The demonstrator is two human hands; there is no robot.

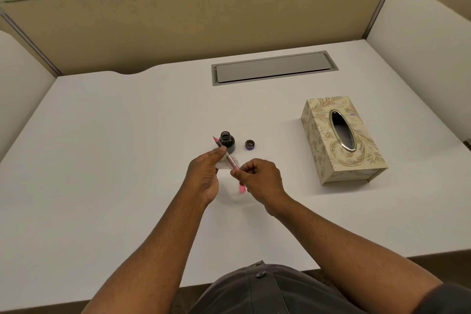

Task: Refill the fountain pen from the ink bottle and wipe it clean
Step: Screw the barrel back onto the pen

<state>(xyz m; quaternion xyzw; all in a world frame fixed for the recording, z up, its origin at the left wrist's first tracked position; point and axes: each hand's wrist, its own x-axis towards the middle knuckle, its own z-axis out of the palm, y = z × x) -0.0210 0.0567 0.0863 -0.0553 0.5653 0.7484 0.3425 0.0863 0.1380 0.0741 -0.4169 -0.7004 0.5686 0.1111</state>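
The pen (228, 160) is held above the desk (102, 160), just in front of the open ink bottle (226, 141), and lies slanted, with its pink tip pointing up and away to the left. The left hand (205, 176) pinches the front part of the pen, and a piece of tissue (225, 164) is between its fingers and the pen. The right hand (260, 178) pinches the back part with curled fingers, so both hands are closed around the same pen.

I judge that the filling is already done, or almost done, and that the step in hand is the wiping. It can also be that the right hand turns the back part to close the pen or to work the filler; this I cannot decide from the view.

The next move asks for a light pull of the tissue along the front part, without pressing the tip. After that the cap (250, 144), which lies just right of the bottle, must go back on it. The bottle is open and near the hands, so a knock could spill ink.

The nib itself is too small to see. The tissue is mostly hidden by the left hand, and any ink on it is not visible. A pink piece shows under the right hand; it may be the end of the pen or its cap. The tissue box (341, 140) stands well apart on the right.
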